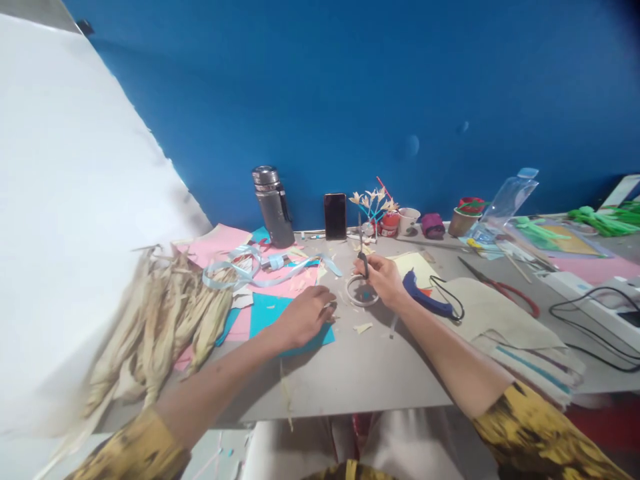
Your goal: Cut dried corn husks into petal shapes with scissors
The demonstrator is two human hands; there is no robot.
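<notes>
My right hand [381, 280] is closed around the dark handles of small scissors [362, 257], whose blades point up and away. Just below its fingers lies a roll of white tape [363, 292]. My left hand [311, 313] rests over blue paper [273, 317], its fingers curled; whether they hold something small is hidden. Pale blue ribbon [235, 267] loops over pink paper to the left. Dried corn husks [160, 320] are heaped at the far left. Small husk flowers [373, 200] on blue stems stand at the back.
A flask [274, 210] and an upright phone [335, 217] stand by the wall. On the right are a blue glue gun [425, 297], red-handled scissors [505, 290], folded cloth [500, 320], a clear bottle [505, 203] and a white power strip [590, 307] with black cables.
</notes>
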